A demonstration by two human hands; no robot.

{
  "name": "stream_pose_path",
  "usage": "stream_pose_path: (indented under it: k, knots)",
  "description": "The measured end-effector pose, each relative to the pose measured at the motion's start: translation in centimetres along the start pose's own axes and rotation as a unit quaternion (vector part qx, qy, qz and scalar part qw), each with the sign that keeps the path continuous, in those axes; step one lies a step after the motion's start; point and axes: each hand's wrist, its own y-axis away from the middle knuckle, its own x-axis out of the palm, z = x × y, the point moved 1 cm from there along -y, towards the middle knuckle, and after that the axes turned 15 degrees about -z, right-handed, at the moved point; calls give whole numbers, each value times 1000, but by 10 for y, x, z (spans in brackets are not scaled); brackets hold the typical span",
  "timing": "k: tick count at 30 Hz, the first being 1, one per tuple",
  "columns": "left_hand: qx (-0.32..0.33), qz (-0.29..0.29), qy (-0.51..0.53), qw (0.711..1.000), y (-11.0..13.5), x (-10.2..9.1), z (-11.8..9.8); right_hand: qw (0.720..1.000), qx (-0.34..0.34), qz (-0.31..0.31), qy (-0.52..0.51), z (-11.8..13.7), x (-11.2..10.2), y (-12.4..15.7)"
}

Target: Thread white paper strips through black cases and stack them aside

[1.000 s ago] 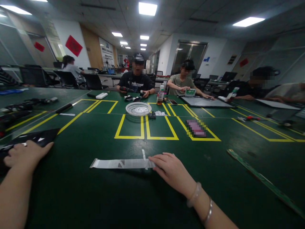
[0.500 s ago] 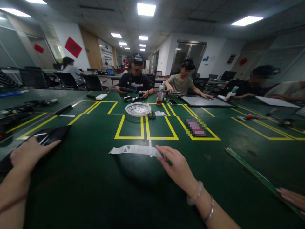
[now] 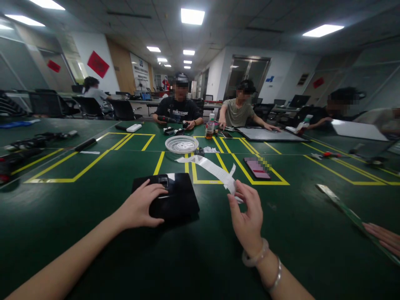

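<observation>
A glossy black rectangular panel [image 3: 175, 196] lies flat on the green table [image 3: 93, 216] in front of me. My left hand [image 3: 140, 205] rests on its left part, fingers spread and curved over the surface. My right hand [image 3: 248, 216] is raised above the table and pinches the near end of a long white flat ribbon cable [image 3: 212, 168]. The cable hangs in the air and stretches away toward the far left.
A white round fan grille [image 3: 181, 144] and a phone [image 3: 256, 167] lie inside yellow taped boxes. A long green strip [image 3: 350, 214] lies at the right, with another person's fingers [image 3: 383, 237] on it. Several people sit across the table with tools, a bottle [image 3: 210, 126] and panels.
My left hand slid the black panel from the far left to the middle in front of me. My right hand lifted the white ribbon cable off the table.
</observation>
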Motion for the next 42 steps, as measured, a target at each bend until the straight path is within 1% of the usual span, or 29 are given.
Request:
stream_pose_path:
  k: [2, 5, 7, 10, 12, 14, 16, 17, 19, 21, 23, 24, 26, 28, 30, 32, 34, 37, 39, 41, 42]
  knots:
    - [18, 21, 38, 999, -1, 7, -18, 1000, -12, -4, -2, 2, -1, 0]
    - [41, 43, 71, 996, -2, 17, -33, 1000, -23, 10, -7, 5, 0, 0]
    - [50, 54, 82, 994, -1, 24, -36, 999, -27, 37, -9, 5, 2, 0]
    - [45, 68, 89, 993, 1, 33, -33, 995, -32, 96, -12, 5, 5, 2]
    - [44, 72, 84, 993, 3, 36, -31, 989, -37, 145, -9, 6, 7, 3]
    - [49, 62, 68, 995, 6, 36, -28, 980, -38, 193, -5, 6, 8, 3]
    - [51, 27, 41, 998, 7, 33, -26, 972, -33, 234, -3, 6, 9, 2]
    - [47, -2, 24, 999, 7, 30, -24, 968, -31, 251, -2, 5, 9, 2]
    - [39, -81, -12, 996, 8, 21, -21, 957, -34, 287, 2, 3, 9, 1]
    - [39, -180, -48, 982, 11, 10, -16, 941, -49, 333, 13, 1, 9, 1]
    - [46, -271, -68, 959, 15, -1, -10, 919, -69, 387, 28, -1, 9, 1]
    - [46, -301, -70, 950, 17, -5, -7, 906, -79, 414, 35, -1, 9, 1]
    - [35, -326, -62, 943, 20, -11, -1, 882, -93, 461, 43, -1, 9, 2]
    - [14, -320, -46, 946, 21, -13, 2, 861, -97, 497, 48, 0, 8, 1]
    - [7, -313, -35, 949, 20, -12, 3, 848, -97, 518, 59, 1, 8, 0]
    - [26, -315, -30, 948, 19, -11, 0, 840, -95, 528, 79, 2, 7, -1]
    - [57, -302, -36, 951, 16, -9, -6, 837, -91, 531, 96, 1, 7, -1]
    - [98, -237, -69, 964, 13, -6, -16, 833, -80, 539, 99, -1, 7, -1]
    - [123, -201, -91, 968, 12, -5, -23, 830, -77, 544, 97, -1, 7, -1]
    - [135, -173, -95, 971, 12, -3, -30, 828, -82, 546, 99, 0, 7, -1]
    - [131, -151, -91, 975, 12, -2, -32, 827, -86, 546, 103, 1, 7, -1]
